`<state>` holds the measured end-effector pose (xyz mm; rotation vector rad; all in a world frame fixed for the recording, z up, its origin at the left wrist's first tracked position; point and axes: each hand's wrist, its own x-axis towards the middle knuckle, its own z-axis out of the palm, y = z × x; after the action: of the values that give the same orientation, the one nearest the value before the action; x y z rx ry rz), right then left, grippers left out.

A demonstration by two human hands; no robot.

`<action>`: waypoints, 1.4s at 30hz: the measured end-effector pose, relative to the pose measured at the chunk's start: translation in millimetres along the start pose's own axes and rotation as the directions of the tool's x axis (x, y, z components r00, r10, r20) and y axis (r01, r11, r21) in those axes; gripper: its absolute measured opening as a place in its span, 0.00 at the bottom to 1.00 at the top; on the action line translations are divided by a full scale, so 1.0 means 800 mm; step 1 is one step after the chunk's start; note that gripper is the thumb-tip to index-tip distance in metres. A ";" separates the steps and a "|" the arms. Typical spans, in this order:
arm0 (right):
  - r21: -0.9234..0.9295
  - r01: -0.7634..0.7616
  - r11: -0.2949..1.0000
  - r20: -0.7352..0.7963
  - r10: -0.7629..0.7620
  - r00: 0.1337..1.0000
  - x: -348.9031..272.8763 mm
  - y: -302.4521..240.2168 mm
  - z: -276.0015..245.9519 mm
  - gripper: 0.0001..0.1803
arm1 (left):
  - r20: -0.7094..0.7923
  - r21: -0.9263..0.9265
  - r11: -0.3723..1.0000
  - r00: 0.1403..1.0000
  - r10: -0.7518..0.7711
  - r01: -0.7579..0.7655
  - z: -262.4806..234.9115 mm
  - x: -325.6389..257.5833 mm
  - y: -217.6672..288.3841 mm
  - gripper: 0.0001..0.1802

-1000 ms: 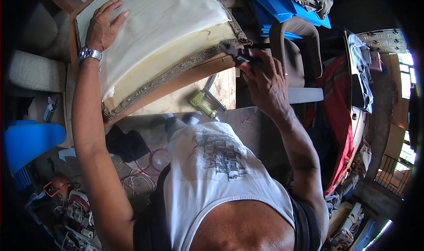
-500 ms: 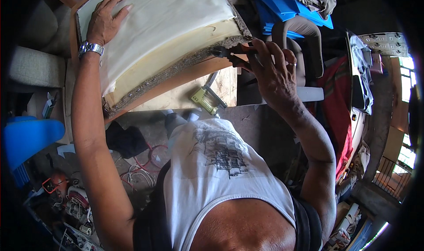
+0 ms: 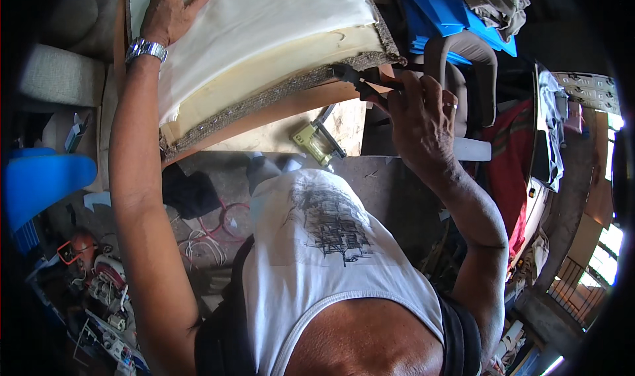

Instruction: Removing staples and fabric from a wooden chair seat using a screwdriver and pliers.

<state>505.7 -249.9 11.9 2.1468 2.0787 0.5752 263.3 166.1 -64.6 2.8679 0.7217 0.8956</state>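
My left hand (image 3: 173, 13), with a metal watch at the wrist, rests with fingers stretched out on a padded panel's white cover (image 3: 258, 28). Cream foam (image 3: 291, 58) shows along the panel's near side. Below that runs a brown, speckled fabric edge (image 3: 254, 106) on a curved wooden frame (image 3: 231, 130). My right hand (image 3: 423, 111) is closed round the handles of pliers (image 3: 367, 85). Their dark jaws meet the fabric edge near the panel's right corner; whether they grip it I cannot tell.
A yellow-green staple gun (image 3: 309, 143) lies on a pale wooden board (image 3: 264, 134) under the panel. Blue sheets (image 3: 440, 12) and a curved grey padded piece (image 3: 486, 65) stand at the far right. Red hose (image 3: 228, 220) and machine parts (image 3: 109, 277) lie at the lower left.
The panel and both hands sit a little farther right and the panel higher in the picture. The pliers' jaws remain at the fabric edge, and both hands keep their hold.
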 end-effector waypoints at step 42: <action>0.053 -0.800 0.598 0.289 0.757 0.586 0.040 -0.247 -0.075 0.17 | 0.036 -0.049 0.985 0.985 0.168 -0.166 -0.050 -0.005 -0.020 0.23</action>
<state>299.4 -217.4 8.8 3.0272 0.9734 0.1414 231.8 175.5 -36.3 2.9297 0.4561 0.8572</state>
